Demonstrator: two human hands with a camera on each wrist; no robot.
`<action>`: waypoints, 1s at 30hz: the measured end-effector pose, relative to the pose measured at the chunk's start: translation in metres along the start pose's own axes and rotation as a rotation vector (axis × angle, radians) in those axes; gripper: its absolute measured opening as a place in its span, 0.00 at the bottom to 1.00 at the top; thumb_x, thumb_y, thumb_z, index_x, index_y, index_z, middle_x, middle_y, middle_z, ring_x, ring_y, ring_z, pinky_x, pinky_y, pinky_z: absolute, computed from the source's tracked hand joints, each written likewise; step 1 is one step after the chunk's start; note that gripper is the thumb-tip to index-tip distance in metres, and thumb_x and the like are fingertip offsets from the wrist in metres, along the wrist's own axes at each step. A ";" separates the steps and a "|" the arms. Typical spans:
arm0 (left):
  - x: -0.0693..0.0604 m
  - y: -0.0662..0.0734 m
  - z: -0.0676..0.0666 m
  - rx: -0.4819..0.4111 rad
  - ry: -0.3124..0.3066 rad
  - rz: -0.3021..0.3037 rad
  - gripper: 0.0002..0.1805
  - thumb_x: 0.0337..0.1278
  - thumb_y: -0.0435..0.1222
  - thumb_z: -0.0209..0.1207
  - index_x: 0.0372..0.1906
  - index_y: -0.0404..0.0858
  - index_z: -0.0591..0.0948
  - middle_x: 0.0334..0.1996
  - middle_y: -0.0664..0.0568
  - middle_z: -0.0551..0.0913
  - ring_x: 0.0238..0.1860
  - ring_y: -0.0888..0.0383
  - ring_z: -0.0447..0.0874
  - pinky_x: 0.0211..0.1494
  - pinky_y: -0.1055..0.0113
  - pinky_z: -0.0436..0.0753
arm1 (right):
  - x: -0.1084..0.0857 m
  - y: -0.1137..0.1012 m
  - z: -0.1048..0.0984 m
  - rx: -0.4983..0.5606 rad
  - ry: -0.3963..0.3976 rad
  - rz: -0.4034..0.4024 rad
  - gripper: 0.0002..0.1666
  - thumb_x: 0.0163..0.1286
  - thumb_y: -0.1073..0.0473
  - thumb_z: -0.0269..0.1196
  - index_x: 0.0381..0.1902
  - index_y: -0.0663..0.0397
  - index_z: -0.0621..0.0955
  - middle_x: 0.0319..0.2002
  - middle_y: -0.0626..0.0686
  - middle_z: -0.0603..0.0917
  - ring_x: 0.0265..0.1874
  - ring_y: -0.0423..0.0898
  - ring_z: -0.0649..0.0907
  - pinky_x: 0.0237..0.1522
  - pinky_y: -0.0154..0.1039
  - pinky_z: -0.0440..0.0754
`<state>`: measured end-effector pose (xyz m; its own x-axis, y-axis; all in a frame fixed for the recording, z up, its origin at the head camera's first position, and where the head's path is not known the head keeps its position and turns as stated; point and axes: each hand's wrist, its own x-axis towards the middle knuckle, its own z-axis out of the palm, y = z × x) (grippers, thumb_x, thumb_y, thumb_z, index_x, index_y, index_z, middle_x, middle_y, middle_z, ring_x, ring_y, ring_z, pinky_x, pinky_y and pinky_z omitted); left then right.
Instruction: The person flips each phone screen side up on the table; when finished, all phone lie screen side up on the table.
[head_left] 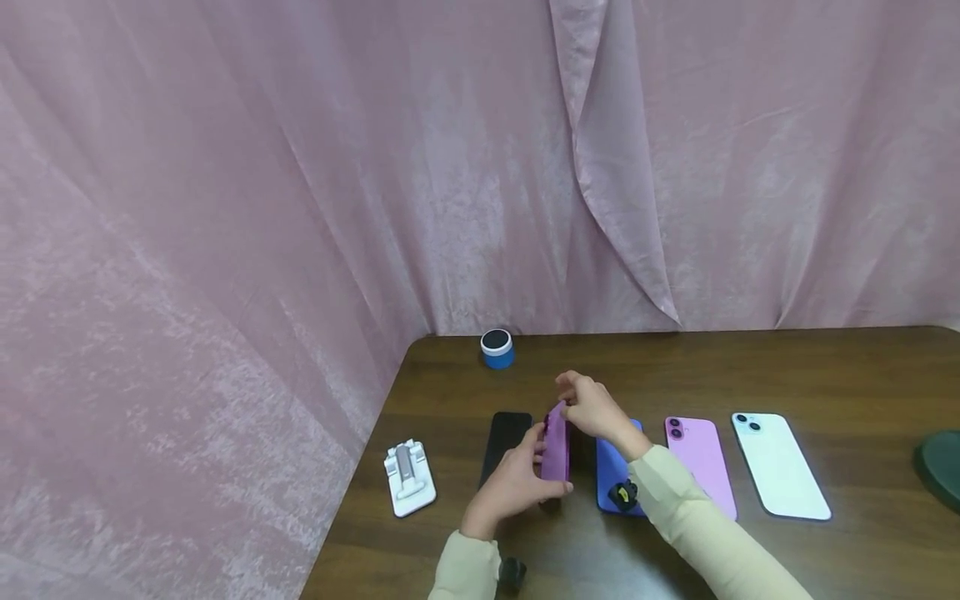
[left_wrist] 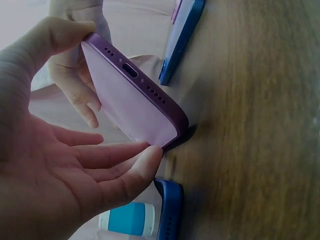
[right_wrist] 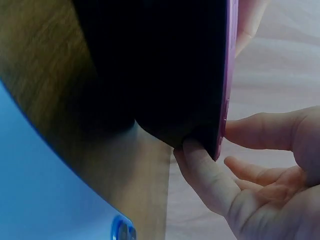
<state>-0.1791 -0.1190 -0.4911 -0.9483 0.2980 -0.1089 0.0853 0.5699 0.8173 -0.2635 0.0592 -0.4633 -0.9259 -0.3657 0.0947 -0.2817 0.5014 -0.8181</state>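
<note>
A purple smartphone (head_left: 555, 446) is tilted up on its long edge above the wooden table, between both hands. My left hand (head_left: 513, 483) grips it near the charging-port end, thumb on one corner and fingertips on the other side, as the left wrist view shows. At the far end, my right hand (head_left: 596, 410) pinches the phone's corner. The black screen (right_wrist: 170, 65) faces the right wrist camera. Left of the held phone lies a dark-screened phone (head_left: 504, 437), partly behind the left hand. A blue phone (head_left: 611, 471) lies under the right forearm, partly hidden.
Farther right lie a pink-purple phone (head_left: 701, 458) and a pale white phone (head_left: 780, 467), backs up. A white folding phone stand (head_left: 410, 479) is at the left. Near the back edge stands a small blue-and-white cylinder (head_left: 497, 350). A dark green round object (head_left: 941, 468) shows at the right.
</note>
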 end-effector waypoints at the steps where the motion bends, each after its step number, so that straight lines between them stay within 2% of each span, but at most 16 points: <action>1: 0.000 -0.001 0.000 -0.010 -0.003 0.000 0.54 0.49 0.46 0.73 0.77 0.35 0.57 0.66 0.43 0.76 0.61 0.47 0.78 0.57 0.50 0.81 | -0.002 0.000 0.001 0.009 -0.002 0.010 0.28 0.60 0.76 0.61 0.60 0.75 0.73 0.47 0.70 0.84 0.49 0.63 0.84 0.45 0.52 0.84; 4: -0.002 -0.002 -0.002 -0.023 -0.003 0.005 0.54 0.49 0.44 0.74 0.77 0.35 0.57 0.67 0.42 0.74 0.62 0.47 0.78 0.55 0.51 0.81 | -0.006 0.002 0.008 0.023 -0.004 0.041 0.31 0.62 0.74 0.61 0.64 0.76 0.69 0.53 0.73 0.81 0.54 0.66 0.81 0.50 0.55 0.82; 9: -0.004 -0.002 -0.006 -0.044 0.004 0.018 0.53 0.48 0.41 0.75 0.77 0.36 0.58 0.69 0.39 0.71 0.60 0.45 0.79 0.48 0.57 0.85 | -0.011 0.003 0.016 0.052 0.002 0.109 0.37 0.64 0.71 0.60 0.68 0.78 0.62 0.61 0.78 0.73 0.59 0.70 0.77 0.57 0.60 0.77; 14: -0.005 -0.003 -0.009 -0.103 -0.009 0.023 0.50 0.52 0.38 0.73 0.77 0.36 0.59 0.71 0.37 0.67 0.61 0.43 0.79 0.50 0.55 0.85 | -0.014 0.001 0.018 0.235 -0.060 0.165 0.39 0.69 0.68 0.58 0.71 0.78 0.55 0.64 0.79 0.69 0.58 0.69 0.77 0.51 0.55 0.82; 16: -0.005 -0.004 -0.010 -0.130 -0.018 0.017 0.48 0.53 0.37 0.72 0.76 0.36 0.59 0.72 0.37 0.66 0.61 0.44 0.79 0.50 0.54 0.85 | -0.017 0.002 0.018 0.309 -0.103 0.158 0.40 0.71 0.68 0.58 0.72 0.79 0.53 0.64 0.81 0.67 0.58 0.70 0.77 0.49 0.55 0.83; 18: -0.006 -0.006 -0.011 -0.148 -0.024 0.015 0.47 0.54 0.36 0.72 0.76 0.36 0.60 0.70 0.37 0.68 0.60 0.44 0.80 0.49 0.54 0.85 | -0.019 0.005 0.019 0.340 -0.138 0.133 0.40 0.71 0.67 0.59 0.72 0.79 0.53 0.65 0.81 0.66 0.60 0.72 0.75 0.51 0.57 0.82; 23: -0.006 -0.008 -0.016 -0.188 -0.026 0.036 0.40 0.57 0.32 0.69 0.73 0.36 0.65 0.65 0.39 0.74 0.59 0.44 0.81 0.52 0.53 0.84 | -0.020 0.010 0.018 0.345 -0.204 0.018 0.46 0.71 0.63 0.64 0.73 0.79 0.52 0.68 0.81 0.62 0.67 0.74 0.67 0.62 0.61 0.73; 26: -0.006 -0.010 -0.019 -0.226 -0.034 0.054 0.36 0.58 0.30 0.66 0.72 0.34 0.67 0.64 0.39 0.76 0.57 0.44 0.82 0.54 0.54 0.83 | -0.019 0.012 0.019 0.383 -0.235 0.001 0.49 0.71 0.62 0.65 0.74 0.79 0.49 0.70 0.80 0.59 0.69 0.73 0.64 0.65 0.61 0.67; 30: -0.005 -0.010 -0.020 -0.272 -0.045 0.058 0.35 0.58 0.28 0.62 0.72 0.31 0.67 0.64 0.36 0.75 0.54 0.43 0.84 0.47 0.58 0.86 | -0.018 0.016 0.020 0.395 -0.262 0.009 0.50 0.71 0.59 0.66 0.75 0.77 0.49 0.71 0.77 0.60 0.71 0.71 0.62 0.67 0.62 0.65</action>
<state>-0.1811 -0.1414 -0.4875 -0.9291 0.3616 -0.0778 0.0478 0.3259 0.9442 -0.2461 0.0580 -0.4894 -0.8187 -0.5739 -0.0183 -0.1094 0.1872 -0.9762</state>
